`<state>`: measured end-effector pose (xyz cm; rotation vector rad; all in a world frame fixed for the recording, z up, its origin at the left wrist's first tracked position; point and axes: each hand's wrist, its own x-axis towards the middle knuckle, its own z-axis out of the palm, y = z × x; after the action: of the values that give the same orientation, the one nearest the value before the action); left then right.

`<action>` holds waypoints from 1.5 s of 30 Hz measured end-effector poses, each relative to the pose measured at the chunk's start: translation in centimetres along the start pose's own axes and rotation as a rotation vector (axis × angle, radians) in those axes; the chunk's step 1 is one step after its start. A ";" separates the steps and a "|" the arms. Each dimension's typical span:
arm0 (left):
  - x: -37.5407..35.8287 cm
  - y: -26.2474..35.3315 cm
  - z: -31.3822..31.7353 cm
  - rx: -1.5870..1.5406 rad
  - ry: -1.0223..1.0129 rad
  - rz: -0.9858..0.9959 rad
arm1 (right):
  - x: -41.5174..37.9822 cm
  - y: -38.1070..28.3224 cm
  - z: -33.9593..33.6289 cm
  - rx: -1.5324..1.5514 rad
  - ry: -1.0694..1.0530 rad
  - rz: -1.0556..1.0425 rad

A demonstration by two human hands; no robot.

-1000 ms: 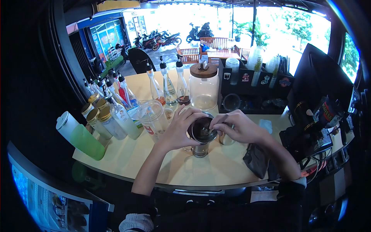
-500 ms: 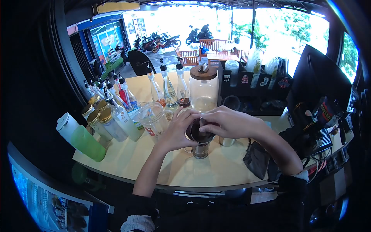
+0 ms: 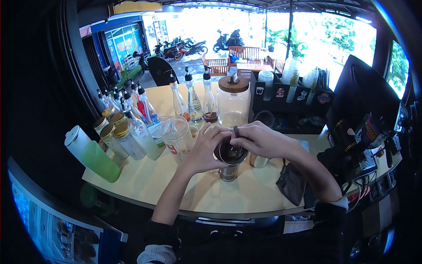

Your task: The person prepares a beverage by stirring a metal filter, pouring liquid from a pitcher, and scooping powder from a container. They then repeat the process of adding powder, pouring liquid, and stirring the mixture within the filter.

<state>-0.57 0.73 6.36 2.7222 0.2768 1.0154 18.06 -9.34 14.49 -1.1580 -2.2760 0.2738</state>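
Observation:
My left hand (image 3: 203, 152) curls its thumb and fingers around the rim of a dark, round coffee dripper (image 3: 231, 155). This dripper sits on top of a clear glass (image 3: 229, 174) with a side handle, on the wooden counter. Above the rim, my right hand (image 3: 263, 140) pinches the handle of a spoon (image 3: 236, 131) that reaches down into the dripper. Dark wet contents show inside; the spoon's lower end is hard to make out. A clear plastic cup (image 3: 175, 136) stands left of my left hand. Behind my right hand is a metal cup (image 3: 259, 161), partly hidden.
Pump bottles (image 3: 194, 103) and a wooden-lidded glass jar (image 3: 234, 105) stand behind. Gold-lidded jars (image 3: 127, 141) and a green-and-white tumbler (image 3: 100, 163) are on the left. A black cup holder (image 3: 290, 99), a dark pouch (image 3: 291, 182) and a monitor (image 3: 362, 94) occupy the right.
The spoon handle in my right hand has become more upright, and my right hand has shifted slightly right. My left hand stays around the dripper. The view has shifted a little.

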 end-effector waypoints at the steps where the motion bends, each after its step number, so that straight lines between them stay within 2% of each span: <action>1: 0.0 0.0 0.1 0.008 0.003 0.002 | 0.0 -0.1 -0.1 -0.007 -0.008 -0.011; 7: -0.1 0.2 0.4 0.046 -0.001 -0.008 | 0.6 -0.6 0.5 -0.026 -0.015 0.016; 10: -0.3 -0.5 1.0 0.046 -0.033 -0.009 | 0.6 -0.9 0.9 -0.165 0.024 0.054; 13: -0.4 -0.2 1.1 0.059 0.004 0.008 | 0.4 0.2 1.8 -0.091 -0.015 -0.004; 16: -0.3 0.1 0.6 0.051 0.061 0.011 | 0.3 0.5 0.6 -0.092 0.168 0.018; 19: -0.5 0.1 0.3 0.022 0.095 0.000 | -0.4 0.5 1.2 0.083 0.178 0.019; 21: -0.6 0.2 0.3 0.017 0.109 -0.006 | -1.1 1.3 2.0 0.073 0.211 0.008; 23: -0.8 0.2 0.3 -0.004 0.140 -0.022 | -1.6 1.5 2.3 0.299 0.282 0.185; 27: -1.1 -0.2 0.6 -0.018 0.154 -0.064 | -2.6 2.4 2.5 0.318 0.318 0.157; 29: -1.1 -0.4 1.0 -0.148 0.182 -0.115 | -2.6 1.8 2.5 0.419 0.414 0.196; 33: -1.2 -0.4 1.5 -0.117 0.205 -0.105 | -2.9 1.9 3.3 0.318 0.353 0.104; 37: -1.4 -0.3 1.9 -0.204 0.255 -0.161 | -3.2 1.9 3.1 0.434 0.460 0.131; 39: -1.4 -0.4 2.4 -0.220 0.283 -0.176 | -3.3 1.7 3.5 0.336 0.345 0.145; 42: -1.4 -0.3 3.0 -0.201 0.337 -0.181 | -3.4 1.6 3.6 0.264 0.411 0.112; 45: -1.4 0.3 3.3 -0.203 0.368 -0.209 | -3.2 1.5 3.8 0.419 0.443 0.192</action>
<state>0.59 -0.39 3.14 2.2609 0.4787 1.3923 18.41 -10.72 9.47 -1.0841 -1.6299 0.4875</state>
